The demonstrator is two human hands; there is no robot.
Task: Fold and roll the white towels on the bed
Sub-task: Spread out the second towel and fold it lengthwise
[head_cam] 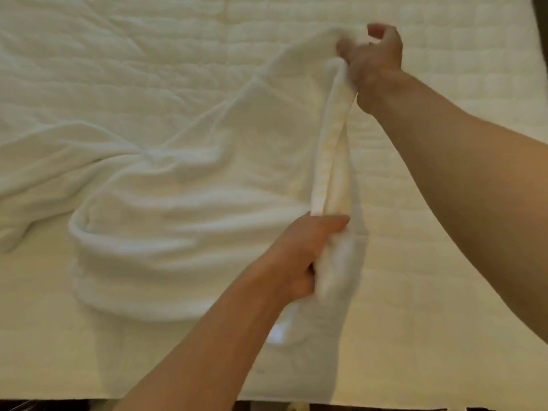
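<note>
A white towel (192,209) lies crumpled across the middle of the bed, with its right edge lifted off the cover. My left hand (299,256) grips the near part of that doubled edge, fingers curled round the bunched cloth. My right hand (375,59) holds the far corner of the same edge higher up, pinching it between thumb and fingers. The edge hangs as a taut strip (332,149) between my two hands. The rest of the towel trails to the left in loose folds.
The bed (444,336) is covered with a white quilted cover that fills nearly the whole view. Its near edge runs along the bottom of the frame, with a dark floor strip (267,406) below. Wrinkled cover lies at the far left.
</note>
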